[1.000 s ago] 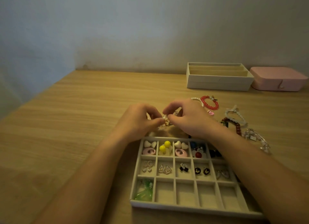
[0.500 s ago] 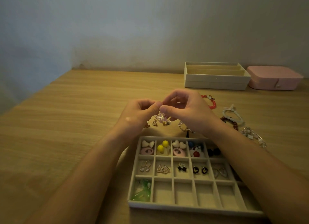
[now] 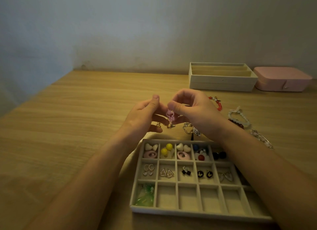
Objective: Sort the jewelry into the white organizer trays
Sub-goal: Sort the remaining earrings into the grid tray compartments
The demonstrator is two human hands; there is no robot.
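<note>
My left hand [image 3: 145,114] and my right hand [image 3: 193,109] are raised above the table, just behind the white grid tray [image 3: 173,212]. A small pink earring [image 3: 170,115] hangs between them, pinched by my right thumb and forefinger. My left fingers are beside it; whether they touch it I cannot tell. The tray's back and middle rows hold pairs of earrings, and a green piece [image 3: 145,195] lies in its front left cell. Loose small earrings [image 3: 169,125] and a silver chain [image 3: 190,129] lie on the table under my hands.
A second white tray [image 3: 221,85] with long slots stands at the back right, next to a closed pink jewelry box [image 3: 283,81]. A red bead bracelet [image 3: 217,103], a white bead bracelet [image 3: 238,115] and a silver bracelet [image 3: 261,137] lie right of my right hand.
Both hands have risen from the pile on the table, lifting the pink earring. My left thumb has moved apart from my right fingers.
</note>
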